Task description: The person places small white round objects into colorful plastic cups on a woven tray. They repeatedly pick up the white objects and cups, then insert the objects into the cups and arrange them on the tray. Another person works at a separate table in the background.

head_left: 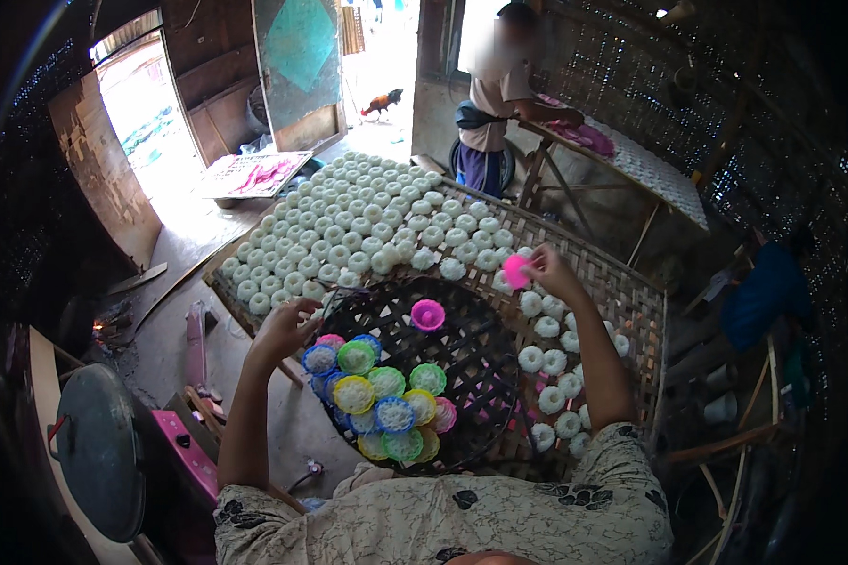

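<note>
My right hand (548,270) pinches a bright pink fluted plastic mould (516,272) above the woven bamboo rack (645,315). Below and around it lie white ring-shaped noodle cakes (546,327). My left hand (290,330), fingers bent together, is at the left rim of a dark round woven basket (485,330); what its fingertips hold, if anything, is too small to make out. Inside the basket, coloured moulds filled with white strands (386,382) are heaped toward the left. An unfilled pink mould (428,315) sits apart near the basket's far side.
At left stand a large dark lidded pot (99,452) and a pink stove-like box (184,450). A small fire (99,326) burns on the floor. Beyond the rack, another person (495,104) works at a slanted rack (650,169). A rooster (383,102) is in the doorway.
</note>
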Demonstrator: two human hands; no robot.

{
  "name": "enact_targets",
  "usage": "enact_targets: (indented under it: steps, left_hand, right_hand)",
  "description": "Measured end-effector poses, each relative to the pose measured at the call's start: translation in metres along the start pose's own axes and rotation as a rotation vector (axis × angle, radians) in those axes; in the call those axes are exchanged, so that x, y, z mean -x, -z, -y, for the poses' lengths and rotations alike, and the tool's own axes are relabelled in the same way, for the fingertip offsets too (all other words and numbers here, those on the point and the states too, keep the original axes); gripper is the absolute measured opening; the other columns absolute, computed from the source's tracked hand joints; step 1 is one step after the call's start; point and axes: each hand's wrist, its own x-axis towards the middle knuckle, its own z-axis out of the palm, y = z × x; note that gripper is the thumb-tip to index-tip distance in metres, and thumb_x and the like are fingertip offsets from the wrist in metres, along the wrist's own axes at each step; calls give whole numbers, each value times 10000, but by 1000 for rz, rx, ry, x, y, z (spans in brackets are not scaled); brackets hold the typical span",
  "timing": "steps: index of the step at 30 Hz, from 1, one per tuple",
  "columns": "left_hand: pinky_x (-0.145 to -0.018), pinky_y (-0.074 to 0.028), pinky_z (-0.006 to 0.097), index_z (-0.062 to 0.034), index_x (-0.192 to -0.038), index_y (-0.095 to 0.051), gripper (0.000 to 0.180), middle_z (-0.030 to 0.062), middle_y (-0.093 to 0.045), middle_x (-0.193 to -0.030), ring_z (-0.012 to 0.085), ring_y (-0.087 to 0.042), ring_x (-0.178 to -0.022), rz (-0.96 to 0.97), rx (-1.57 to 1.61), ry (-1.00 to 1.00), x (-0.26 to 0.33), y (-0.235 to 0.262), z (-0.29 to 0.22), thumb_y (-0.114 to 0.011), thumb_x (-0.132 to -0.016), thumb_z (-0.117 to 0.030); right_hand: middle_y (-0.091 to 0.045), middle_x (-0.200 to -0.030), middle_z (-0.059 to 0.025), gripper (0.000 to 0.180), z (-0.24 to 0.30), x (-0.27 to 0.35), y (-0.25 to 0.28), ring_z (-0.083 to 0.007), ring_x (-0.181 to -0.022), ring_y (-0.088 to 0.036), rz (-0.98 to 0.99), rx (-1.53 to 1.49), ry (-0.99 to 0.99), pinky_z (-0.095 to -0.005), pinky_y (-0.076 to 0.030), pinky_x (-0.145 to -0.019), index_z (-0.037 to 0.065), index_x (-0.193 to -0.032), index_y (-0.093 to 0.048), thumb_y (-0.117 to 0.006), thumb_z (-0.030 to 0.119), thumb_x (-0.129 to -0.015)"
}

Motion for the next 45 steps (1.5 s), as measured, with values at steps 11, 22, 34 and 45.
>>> enact_targets:
  steps: [11, 22, 34, 45]
  left_hand:
    - [-759, -521, 411, -13, -988, -693, 304, 167, -692, -940, 296, -673, -849, 131, -233, 170, 37, -7, 24, -678, -851, -285]
    - [-625, -502, 348, -9, -935, -529, 351, 107, -640, -746, 195, -636, -678, 216, 129, 161, 44, -15, 23, -658, -903, -333]
    - [-592, -516, 254, -41, -972, -533, 302, 16, -580, -813, 94, -591, -678, 375, 570, 155, -35, -37, 4, -663, -919, -309]
    - [-732, -509, 337, -66, -1176, -475, 562, 92, -640, -997, 185, -630, -866, 168, 406, -367, -154, -184, -174, -810, -769, -263]
  right_hand:
    - [-625, -1070, -164, 276, 148, 40, -154, -306, -1019, -608, 588, 100, 411, -393, -490, -884, 31, -1077, -658, -591, 248, -920]
    - [-663, -941, -118, 276, 168, 42, -205, -207, -846, -645, 728, 4, 438, -347, -514, -738, 16, -1017, -628, -676, 221, -838]
    - [-638, -862, -86, 246, 121, 48, -189, -166, -747, -641, 477, -256, 204, -326, -530, -673, -5, -984, -595, -651, 172, -824]
    - [-578, -843, -62, 239, -24, 73, 55, -210, -691, -615, -466, -367, -140, -343, -487, -610, 57, -947, -505, -686, 120, -805]
